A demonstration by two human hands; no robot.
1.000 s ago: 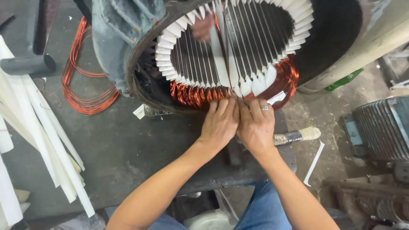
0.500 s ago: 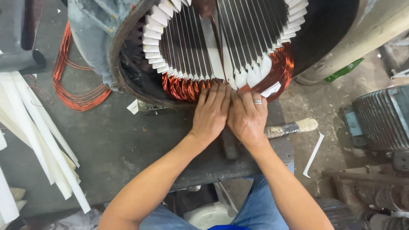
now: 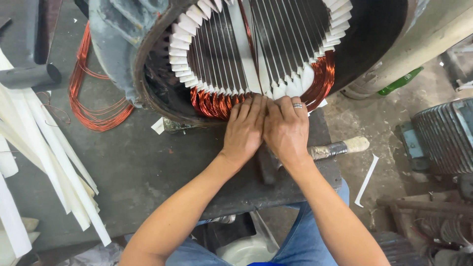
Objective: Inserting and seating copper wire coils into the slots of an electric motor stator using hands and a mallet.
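While both flat, open hands, left hand and right hand, have slid closer together, they press the copper coil windings at the grey round stator's lower rim.

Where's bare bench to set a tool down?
Bare patch on the bench between the white strips, wire coil and left hand. Crowded at the stator mouth, where both hands press; right hand covers the brush.

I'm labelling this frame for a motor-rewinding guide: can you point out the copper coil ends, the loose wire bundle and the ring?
Copper coil ends (image 3: 217,104), head view: on the windings at the stator's lower rim.
Loose wire bundle (image 3: 91,116), head view: on its lower loop on the bench.
Ring (image 3: 297,105), head view: on the band, right hand's finger.
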